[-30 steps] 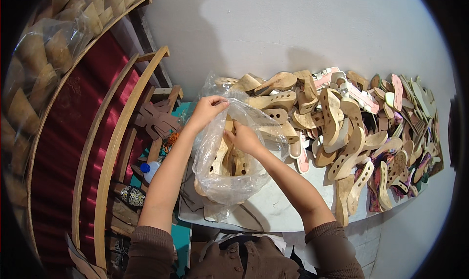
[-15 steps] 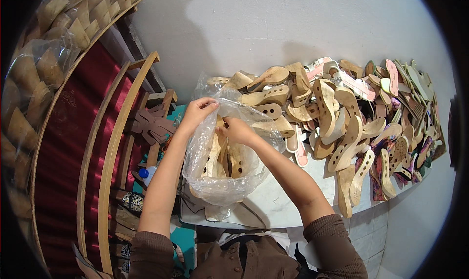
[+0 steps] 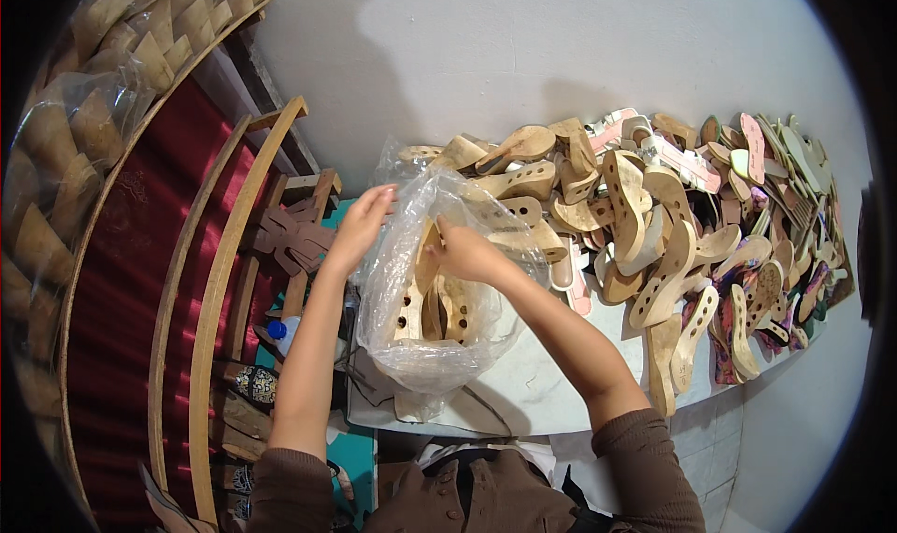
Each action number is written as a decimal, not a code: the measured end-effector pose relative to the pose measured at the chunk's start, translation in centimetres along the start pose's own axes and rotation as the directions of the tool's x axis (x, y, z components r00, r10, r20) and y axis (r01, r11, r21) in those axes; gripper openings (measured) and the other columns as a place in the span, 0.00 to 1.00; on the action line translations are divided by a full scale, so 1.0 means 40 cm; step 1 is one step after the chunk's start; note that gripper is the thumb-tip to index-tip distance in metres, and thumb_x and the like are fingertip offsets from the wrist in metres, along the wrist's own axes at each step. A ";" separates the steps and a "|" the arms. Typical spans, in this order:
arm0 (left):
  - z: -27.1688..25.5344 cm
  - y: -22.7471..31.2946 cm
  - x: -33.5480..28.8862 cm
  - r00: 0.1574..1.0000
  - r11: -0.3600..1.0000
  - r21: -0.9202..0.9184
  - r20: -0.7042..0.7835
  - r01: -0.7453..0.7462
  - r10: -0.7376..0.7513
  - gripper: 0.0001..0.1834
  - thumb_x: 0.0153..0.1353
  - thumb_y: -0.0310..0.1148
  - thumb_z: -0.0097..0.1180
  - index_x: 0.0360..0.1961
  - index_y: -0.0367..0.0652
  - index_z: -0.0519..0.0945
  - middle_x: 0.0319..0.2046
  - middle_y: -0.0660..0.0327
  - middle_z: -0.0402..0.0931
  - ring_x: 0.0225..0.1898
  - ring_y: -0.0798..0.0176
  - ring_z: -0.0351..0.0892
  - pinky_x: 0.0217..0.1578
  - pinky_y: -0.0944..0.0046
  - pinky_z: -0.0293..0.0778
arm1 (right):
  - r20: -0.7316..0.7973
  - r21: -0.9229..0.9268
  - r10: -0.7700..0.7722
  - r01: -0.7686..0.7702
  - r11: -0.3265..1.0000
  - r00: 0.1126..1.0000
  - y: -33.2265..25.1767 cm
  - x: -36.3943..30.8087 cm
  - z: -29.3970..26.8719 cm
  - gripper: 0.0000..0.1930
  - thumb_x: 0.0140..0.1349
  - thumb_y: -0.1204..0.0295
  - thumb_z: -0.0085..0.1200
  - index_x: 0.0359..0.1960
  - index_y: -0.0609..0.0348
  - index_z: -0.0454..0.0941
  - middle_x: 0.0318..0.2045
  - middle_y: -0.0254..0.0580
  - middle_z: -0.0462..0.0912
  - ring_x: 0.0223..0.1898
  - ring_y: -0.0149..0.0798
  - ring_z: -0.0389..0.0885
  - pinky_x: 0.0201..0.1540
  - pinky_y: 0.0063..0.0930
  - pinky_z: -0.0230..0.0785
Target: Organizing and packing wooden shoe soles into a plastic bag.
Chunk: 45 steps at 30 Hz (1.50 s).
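On the table, a clear plastic bag [image 3: 402, 365] stands with its mouth gaping. Several wooden shoe soles [image 3: 455, 304] with round holes in their sides stand upright inside it. My right hand [image 3: 472, 253] reaches into the bag from the right, its fingers curled at the top of one wooden shoe sole [image 3: 425, 267]; the film partly blurs the grip. At the bag's upper left rim, my left hand [image 3: 363, 229] has its fingers stretched out and holds nothing.
A big heap of wooden soles [image 3: 668, 271] covers the table's right side, with pink-and-white sandals [image 3: 682, 164] among it. To the left are a curved wooden rack [image 3: 210, 346], a blue-capped bottle [image 3: 280, 332] and bagged wooden pieces [image 3: 56, 150]. A wall [image 3: 561, 47] rises behind.
My left hand has come off the bag's rim, moving slightly left with its fingers straightening. My right hand has shifted a little right inside the bag, and the rim has moved with it.
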<state>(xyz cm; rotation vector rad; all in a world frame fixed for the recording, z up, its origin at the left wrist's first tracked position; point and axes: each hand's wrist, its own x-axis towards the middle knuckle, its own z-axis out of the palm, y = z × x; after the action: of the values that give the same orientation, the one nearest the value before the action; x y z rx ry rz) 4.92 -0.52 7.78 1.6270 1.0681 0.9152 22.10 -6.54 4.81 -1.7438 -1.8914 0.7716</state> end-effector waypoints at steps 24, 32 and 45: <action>0.302 0.084 -0.428 0.846 0.151 0.866 0.405 -0.477 0.348 0.19 0.44 0.34 0.56 0.39 0.37 0.74 0.28 0.60 0.69 0.33 0.61 0.69 0.37 0.64 0.64 | -0.192 -0.262 -0.051 -0.001 0.965 0.980 0.179 -0.075 -0.207 0.16 0.48 0.63 0.53 0.30 0.65 0.77 0.26 0.56 0.78 0.31 0.53 0.78 0.37 0.39 0.69; 0.257 0.187 -0.432 0.850 0.251 0.877 0.267 -0.409 0.454 0.04 0.42 0.26 0.49 0.22 0.43 0.70 0.21 0.61 0.68 0.29 0.61 0.70 0.32 0.63 0.64 | -0.154 0.280 0.014 0.030 0.960 0.988 0.110 -0.080 -0.344 0.12 0.51 0.67 0.52 0.24 0.67 0.76 0.19 0.39 0.78 0.24 0.29 0.75 0.30 0.24 0.66; 0.455 0.171 -0.500 0.637 0.267 0.760 0.239 -0.592 0.733 0.23 0.47 0.31 0.57 0.48 0.49 0.71 0.45 0.61 0.71 0.49 0.58 0.69 0.53 0.54 0.60 | -0.350 0.799 0.042 0.275 0.535 0.936 0.259 -0.203 -0.261 0.18 0.66 0.61 0.39 0.49 0.62 0.68 0.34 0.37 0.76 0.35 0.28 0.73 0.38 0.20 0.65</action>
<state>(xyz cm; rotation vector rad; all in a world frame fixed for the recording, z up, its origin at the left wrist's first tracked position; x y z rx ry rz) 16.35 -25.98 7.82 2.9956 0.9094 1.2058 37.50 -13.15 5.99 -0.9999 -1.0580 1.0259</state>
